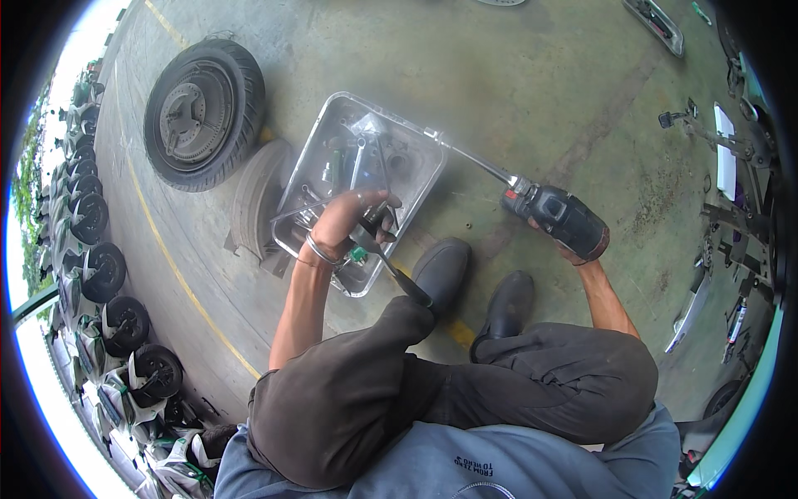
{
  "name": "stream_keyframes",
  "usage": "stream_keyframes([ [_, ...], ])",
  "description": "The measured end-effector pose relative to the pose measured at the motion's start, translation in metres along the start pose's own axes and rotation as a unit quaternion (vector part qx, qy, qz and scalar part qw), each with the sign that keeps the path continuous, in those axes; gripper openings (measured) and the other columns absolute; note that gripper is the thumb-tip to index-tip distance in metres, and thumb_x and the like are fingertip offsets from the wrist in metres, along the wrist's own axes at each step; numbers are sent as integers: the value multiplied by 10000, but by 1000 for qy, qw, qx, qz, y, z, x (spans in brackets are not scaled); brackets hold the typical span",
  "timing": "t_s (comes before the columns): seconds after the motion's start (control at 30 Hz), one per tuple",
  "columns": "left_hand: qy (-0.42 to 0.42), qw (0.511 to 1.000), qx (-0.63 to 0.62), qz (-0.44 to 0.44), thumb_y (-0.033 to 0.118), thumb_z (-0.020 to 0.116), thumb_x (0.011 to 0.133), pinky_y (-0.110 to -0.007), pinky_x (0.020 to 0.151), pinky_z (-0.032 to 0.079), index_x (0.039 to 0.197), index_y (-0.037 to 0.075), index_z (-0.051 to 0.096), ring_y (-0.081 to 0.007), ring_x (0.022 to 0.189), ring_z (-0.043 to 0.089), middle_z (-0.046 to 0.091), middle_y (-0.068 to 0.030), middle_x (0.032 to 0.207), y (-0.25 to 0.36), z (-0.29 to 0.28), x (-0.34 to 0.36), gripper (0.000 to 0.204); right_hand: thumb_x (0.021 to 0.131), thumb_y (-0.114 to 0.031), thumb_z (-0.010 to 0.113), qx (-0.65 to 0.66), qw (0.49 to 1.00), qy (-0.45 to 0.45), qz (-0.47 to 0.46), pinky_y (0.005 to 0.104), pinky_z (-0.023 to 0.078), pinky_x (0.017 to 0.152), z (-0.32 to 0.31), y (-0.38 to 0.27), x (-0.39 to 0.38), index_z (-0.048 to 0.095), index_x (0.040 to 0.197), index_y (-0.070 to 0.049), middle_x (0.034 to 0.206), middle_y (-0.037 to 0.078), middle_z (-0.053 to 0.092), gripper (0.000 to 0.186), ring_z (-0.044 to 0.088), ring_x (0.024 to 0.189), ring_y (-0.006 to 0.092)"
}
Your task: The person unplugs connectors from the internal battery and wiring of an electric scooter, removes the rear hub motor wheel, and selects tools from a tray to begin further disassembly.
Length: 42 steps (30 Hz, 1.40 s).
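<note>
**Two Hands, a Tray and a Drill**

Hard to make out: small shiny metal bits piled inside the clear plastic tray (411, 179), all blurry and mixed up. Only a green-handled tool (337, 166) and a few thin silver rods easy to pick out in there. Far end of the long silver rod on the drill fuzzy where it meets the tray's rim. Palm of the right hand hidden under the drill. Knees in dark trousers covering the lower part of the view. Scooter parts at the right edge bent and cut off by the dark rim.

Left hand (342, 223) reaching forward over the near corner of the tray, wrist bent down, silver bangle on the wrist. Fingers curled shut around a black-handled tool (384, 254), its dark end pointing back toward the black shoes (440, 270). Tool sitting just above the tray's near edge.

Right hand (573, 249) stretched out to the right side, arm nearly straight. Fingers wrapped tight around the black and red power drill (559, 218), held low over the grey-green concrete floor (540, 91). Long rod running from the drill up and left to the tray's far corner.

Big black rubber wheel (204, 114) lying flat on the floor left of the tray. Row of parked scooters along the left edge.
</note>
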<state>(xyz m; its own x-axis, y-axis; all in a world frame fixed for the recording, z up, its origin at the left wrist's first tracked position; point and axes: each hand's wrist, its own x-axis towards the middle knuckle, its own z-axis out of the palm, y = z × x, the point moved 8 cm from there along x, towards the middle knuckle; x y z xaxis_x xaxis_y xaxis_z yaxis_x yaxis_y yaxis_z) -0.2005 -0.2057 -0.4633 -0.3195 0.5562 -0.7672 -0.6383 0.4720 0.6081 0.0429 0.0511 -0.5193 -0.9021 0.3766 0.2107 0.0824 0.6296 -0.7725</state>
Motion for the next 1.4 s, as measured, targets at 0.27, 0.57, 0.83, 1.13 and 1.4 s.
stream_keyframes([
  [0.27, 8, 1000, -4, -1, 290, 526, 914, -269, 531, 432, 962, -6, 632, -153, 502, 522, 558, -56, 614, 0, -4, -4, 318, 781, -226, 781, 41, 999, 25, 7, 337, 512, 757, -4, -15, 8, 667, 1056, -80, 932, 55, 685, 332, 644, 844, 192],
  [0.57, 29, 999, -43, 3, 290, 544, 913, -362, 666, 526, 983, -11, 619, -145, 496, 503, 534, -44, 628, -12, -22, -5, 318, 884, -307, 632, 108, 992, -23, 68, 381, 505, 795, 16, 48, -37, 646, 1089, -64, 1006, 106, 668, 318, 640, 931, 269],
  [0.83, 68, 997, -21, 9, 287, 539, 917, -363, 661, 528, 983, -15, 620, -152, 468, 494, 517, -57, 617, -7, -30, -19, 319, 783, -72, 745, -83, 985, 103, -108, 337, 498, 771, 7, -23, 23, 672, 1015, -44, 955, 57, 676, 245, 627, 871, 184],
  [1.13, 80, 995, -48, 25, 228, 510, 886, -284, 556, 480, 999, -42, 620, -144, 469, 503, 523, -66, 627, -15, -41, -31, 313, 784, -40, 729, -135, 980, 73, -130, 353, 506, 798, 18, -22, 93, 728, 962, -118, 952, 37, 681, 195, 646, 885, 224],
  [1.4, 72, 996, -51, 12, 232, 518, 884, -302, 591, 489, 1009, -36, 617, -141, 460, 488, 522, -63, 622, -10, -33, -23, 312, 768, 16, 682, 175, 980, 68, 61, 321, 490, 789, 23, 14, 93, 623, 1036, 12, 923, 42, 627, 274, 589, 873, 164],
])
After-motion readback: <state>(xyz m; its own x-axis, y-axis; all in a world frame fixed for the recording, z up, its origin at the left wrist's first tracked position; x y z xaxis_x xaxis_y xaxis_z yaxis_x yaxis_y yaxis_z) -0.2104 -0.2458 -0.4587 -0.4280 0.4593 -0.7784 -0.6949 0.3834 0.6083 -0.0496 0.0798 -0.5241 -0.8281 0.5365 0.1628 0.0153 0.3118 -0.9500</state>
